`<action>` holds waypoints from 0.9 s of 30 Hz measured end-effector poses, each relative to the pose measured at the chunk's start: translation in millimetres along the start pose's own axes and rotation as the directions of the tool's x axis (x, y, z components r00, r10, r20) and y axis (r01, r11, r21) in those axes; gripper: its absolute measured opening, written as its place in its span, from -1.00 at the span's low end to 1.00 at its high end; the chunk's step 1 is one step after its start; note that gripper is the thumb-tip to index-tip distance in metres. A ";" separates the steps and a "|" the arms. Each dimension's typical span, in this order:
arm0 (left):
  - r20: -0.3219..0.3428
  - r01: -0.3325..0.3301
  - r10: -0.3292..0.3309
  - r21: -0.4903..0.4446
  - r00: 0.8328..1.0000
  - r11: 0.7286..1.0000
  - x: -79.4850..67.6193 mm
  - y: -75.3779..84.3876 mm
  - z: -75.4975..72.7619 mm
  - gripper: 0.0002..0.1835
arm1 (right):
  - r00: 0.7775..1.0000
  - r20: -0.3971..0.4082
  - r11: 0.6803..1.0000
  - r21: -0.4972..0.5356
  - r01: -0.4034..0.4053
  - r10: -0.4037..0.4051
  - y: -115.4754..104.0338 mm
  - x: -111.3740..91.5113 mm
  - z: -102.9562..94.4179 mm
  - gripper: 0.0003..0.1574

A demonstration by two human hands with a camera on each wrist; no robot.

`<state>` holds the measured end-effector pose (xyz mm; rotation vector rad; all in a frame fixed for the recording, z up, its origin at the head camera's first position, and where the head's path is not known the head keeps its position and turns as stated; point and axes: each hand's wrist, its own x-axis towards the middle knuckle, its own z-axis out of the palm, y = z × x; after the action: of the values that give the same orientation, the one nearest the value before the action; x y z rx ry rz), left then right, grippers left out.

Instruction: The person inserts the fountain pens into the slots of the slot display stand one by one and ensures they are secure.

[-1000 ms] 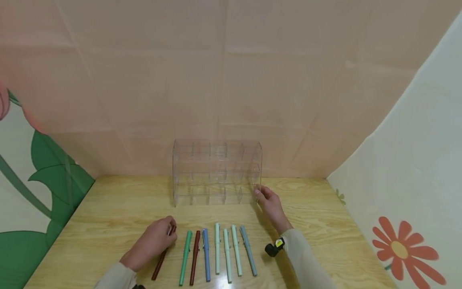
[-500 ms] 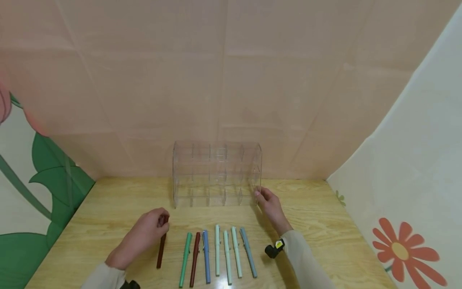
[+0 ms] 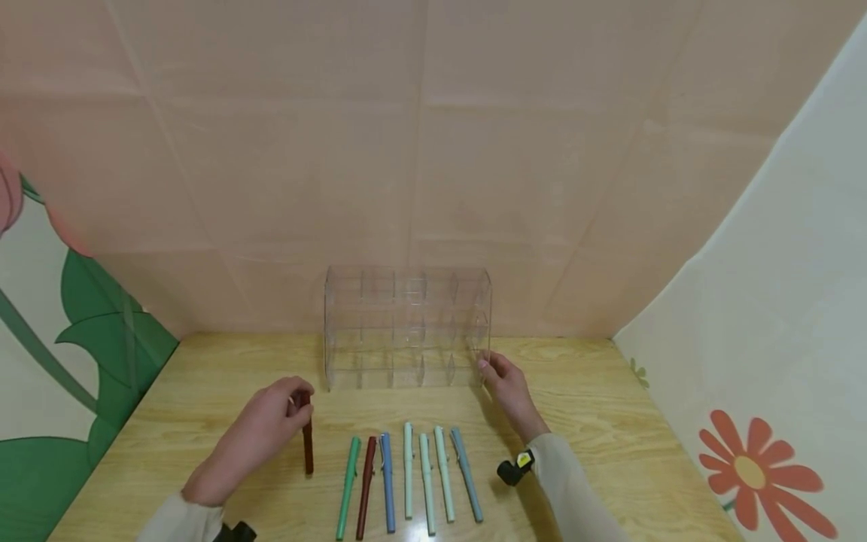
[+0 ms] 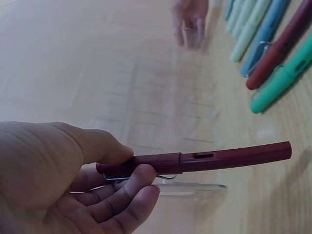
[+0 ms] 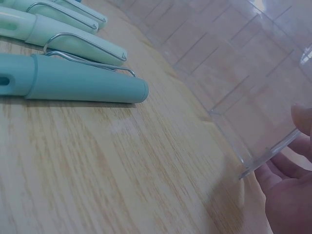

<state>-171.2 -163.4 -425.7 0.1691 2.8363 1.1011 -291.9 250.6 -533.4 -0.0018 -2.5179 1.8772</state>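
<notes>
Now the left hand (image 3: 274, 414) has the dark red pen with a metal clip (image 4: 234, 158) pinched by its cap, thumb on one side and curled fingers on the other. The barrel sticks out free, held above the pale wood-grain desk (image 3: 576, 384), left of the row of pens and nearer the person than the clear plastic rack (image 3: 409, 331).

Over on the other side, the right hand (image 3: 511, 388) pinches the rack's lower right edge — thumb on one face of the see-through side panel, fingers on the other. The rack stands upright, near the peach backdrop (image 3: 420, 150).

And the row itself, left to right: a bright green pen (image 3: 348, 488), a second dark red pen (image 3: 366, 488), a blue pen (image 3: 387, 482), three pale mint pens (image 3: 408, 470), then a grey-blue pen (image 3: 466, 474) — all lying side by side, caps towards the rack.
</notes>
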 end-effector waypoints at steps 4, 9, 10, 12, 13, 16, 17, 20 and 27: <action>-0.013 -0.018 0.018 -0.002 1.000 1.000 -1.6 7.1 -5.7 -0.72 | 1.000 -0.003 1.000 -0.014 0.004 -0.004 0.0 -0.3 0.4 -0.34; -0.047 -0.055 0.055 0.004 0.997 0.998 -3.5 16.8 -12.3 -0.74 | 1.000 0.002 1.000 -0.019 -0.003 0.003 -0.7 -0.7 -0.2 -0.37; -0.053 -0.061 0.061 0.005 0.997 0.998 -3.5 18.9 -13.7 -0.74 | 1.000 0.006 1.000 -0.017 -0.004 0.004 -0.8 -0.5 -0.3 -0.38; -0.068 -0.072 0.073 0.010 0.995 0.997 -3.4 22.3 -15.6 -0.75 | 1.000 0.011 1.000 -0.011 -0.007 0.007 -0.8 -0.2 -0.9 -0.37; -0.075 -0.077 0.078 0.008 0.994 0.997 -3.0 23.9 -16.5 -0.75 | 1.000 0.013 1.000 -0.009 -0.008 0.008 -1.0 -0.1 -1.1 -0.37; -0.105 -0.095 0.096 0.010 0.990 0.995 -2.3 28.3 -19.0 -0.75 | 1.000 0.012 1.000 -0.015 -0.005 0.005 -0.3 0.7 -1.7 -0.37; -0.117 -0.104 0.105 0.012 0.987 0.994 -1.9 29.4 -19.6 -0.75 | 1.000 0.010 1.000 -0.020 -0.001 0.001 0.1 0.8 -1.9 -0.37; -0.149 -0.130 0.131 0.016 0.980 0.991 -0.7 33.6 -21.4 -0.75 | 1.000 0.005 1.000 -0.022 -0.002 0.002 -0.1 0.5 -1.5 -0.38; -0.214 -0.209 0.205 0.008 0.955 0.978 3.5 47.4 -21.2 -0.74 | 0.999 0.031 1.000 0.008 -0.023 0.023 -17.1 -6.2 -0.5 -0.35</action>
<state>-174.0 -142.3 -378.2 0.3773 3.0557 1.2498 -285.6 246.2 -516.9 -0.0018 -2.5409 1.9106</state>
